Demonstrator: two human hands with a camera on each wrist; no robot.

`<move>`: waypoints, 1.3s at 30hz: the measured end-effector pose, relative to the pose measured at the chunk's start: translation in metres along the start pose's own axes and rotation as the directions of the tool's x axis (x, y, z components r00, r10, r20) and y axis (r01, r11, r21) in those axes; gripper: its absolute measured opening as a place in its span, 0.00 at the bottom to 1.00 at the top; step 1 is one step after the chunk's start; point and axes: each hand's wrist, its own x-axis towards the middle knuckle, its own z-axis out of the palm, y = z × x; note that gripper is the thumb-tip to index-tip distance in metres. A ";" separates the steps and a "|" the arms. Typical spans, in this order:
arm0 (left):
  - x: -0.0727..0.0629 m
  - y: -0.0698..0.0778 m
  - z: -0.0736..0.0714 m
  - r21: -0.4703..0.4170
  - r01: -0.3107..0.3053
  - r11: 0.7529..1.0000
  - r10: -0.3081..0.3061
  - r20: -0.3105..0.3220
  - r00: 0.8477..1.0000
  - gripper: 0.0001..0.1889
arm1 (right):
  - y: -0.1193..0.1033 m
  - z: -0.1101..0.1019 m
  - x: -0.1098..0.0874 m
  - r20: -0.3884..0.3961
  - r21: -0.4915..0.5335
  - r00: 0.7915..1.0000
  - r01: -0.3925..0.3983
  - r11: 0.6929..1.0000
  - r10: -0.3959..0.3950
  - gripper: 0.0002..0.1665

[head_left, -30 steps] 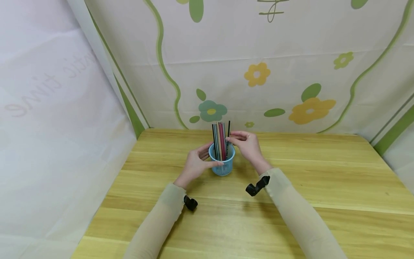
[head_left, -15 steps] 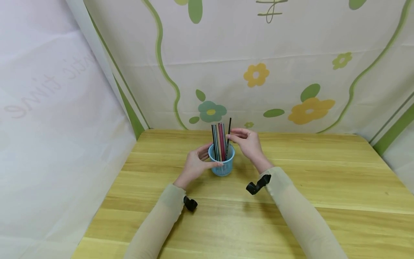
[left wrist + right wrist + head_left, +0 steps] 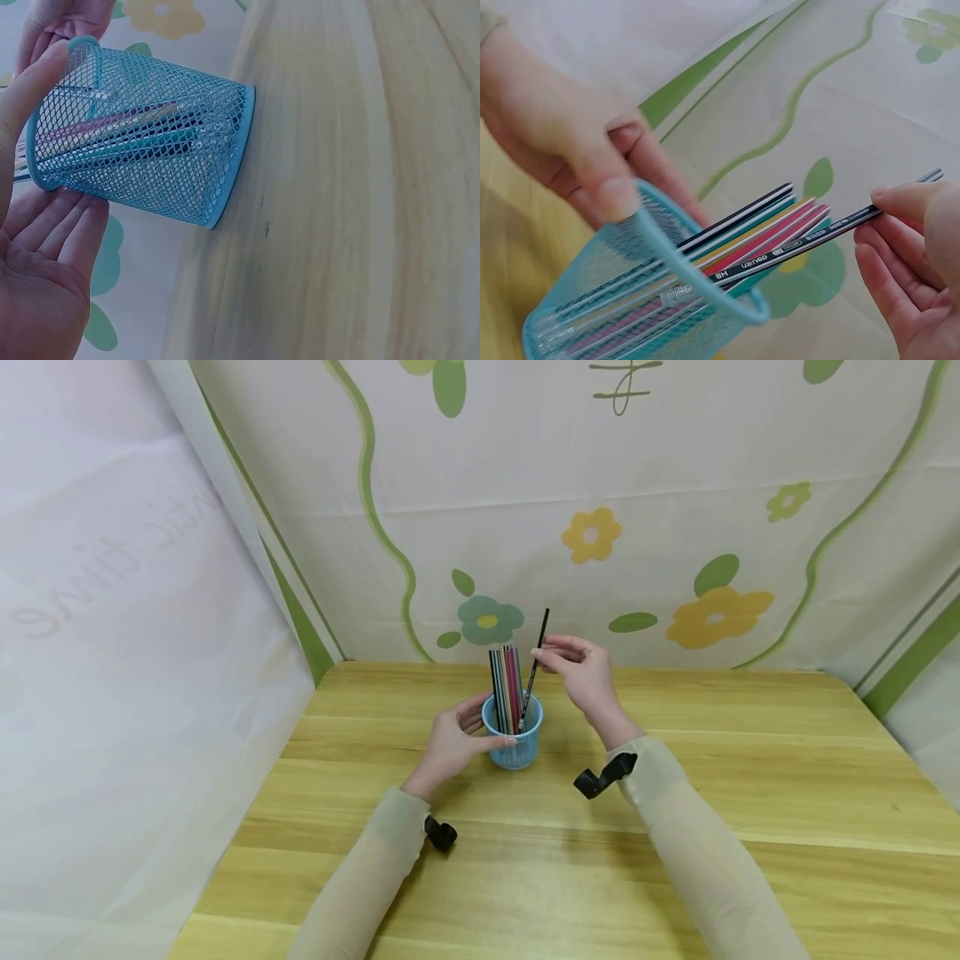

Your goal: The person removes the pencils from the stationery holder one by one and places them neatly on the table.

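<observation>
In the head view, a blue mesh cup [image 3: 514,754] is seen standing upright on the wooden bench [image 3: 697,760], towards 5 o'clock from the view's centre. Its rim is held on the 9 o'clock side by the left hand [image 3: 447,746], the thumb being laid across the near side and the fingers placed round the far side. At the cup's 1 o'clock, a black pencil [image 3: 532,677] is pinched between the thumb and fingers of the right hand [image 3: 587,681]; it is tilted towards 1 o'clock, its lower end inside the cup. Beside it, a bundle of pencils [image 3: 506,689] is held by the cup. Beyond the bench, a white cloth [image 3: 525,460] printed with flowers is hung.

In the left wrist view, the cup is shown sideways, its mouth turned towards 9 o'clock; the bundle's lower ends are seen through the mesh. Part of the right hand is shown towards 11 o'clock.

In the right wrist view, the rim is gripped by the left hand from 10 o'clock. The pinched pencil is slanted towards 2 o'clock, "HB" being printed on its barrel, and its silver ferrule [image 3: 676,295] is placed within the cup's mouth.
</observation>
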 end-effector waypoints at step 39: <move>0.012 -0.032 -0.003 0.005 -0.065 0.998 0.065 -0.014 0.998 0.47 | -0.038 -0.082 0.013 -0.121 0.100 0.992 -0.013 0.995 0.025 0.31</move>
